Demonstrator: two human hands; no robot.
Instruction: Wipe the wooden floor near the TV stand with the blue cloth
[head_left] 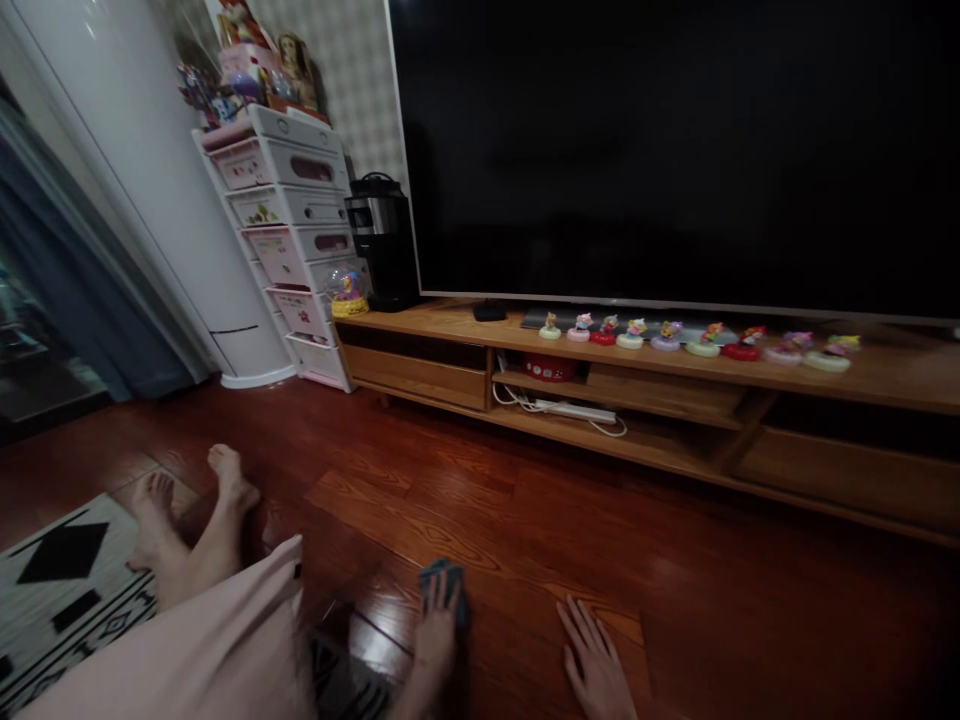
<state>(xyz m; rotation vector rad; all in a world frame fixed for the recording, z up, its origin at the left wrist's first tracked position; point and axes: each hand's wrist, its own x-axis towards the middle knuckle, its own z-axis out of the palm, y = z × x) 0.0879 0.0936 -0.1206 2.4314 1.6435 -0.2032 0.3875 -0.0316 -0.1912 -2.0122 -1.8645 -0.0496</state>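
I sit on a dark wooden floor (525,510) with my bare legs stretched out to the left. My left hand (437,632) presses a dark blue-grey cloth (442,585) onto the floorboards, fingers closed over it. My right hand (596,662) lies flat on the floor to the right of it, fingers spread, holding nothing. My feet (191,495) rest near the corner of a black-and-white patterned rug (64,580). A pink garment (217,640) covers my lap.
A low wooden TV stand (652,385) runs along the wall, carrying a large dark TV (675,150) and a row of small figurines (697,342). A white plastic drawer tower (289,235), a black appliance (382,245) and a white column (165,180) stand at the left.
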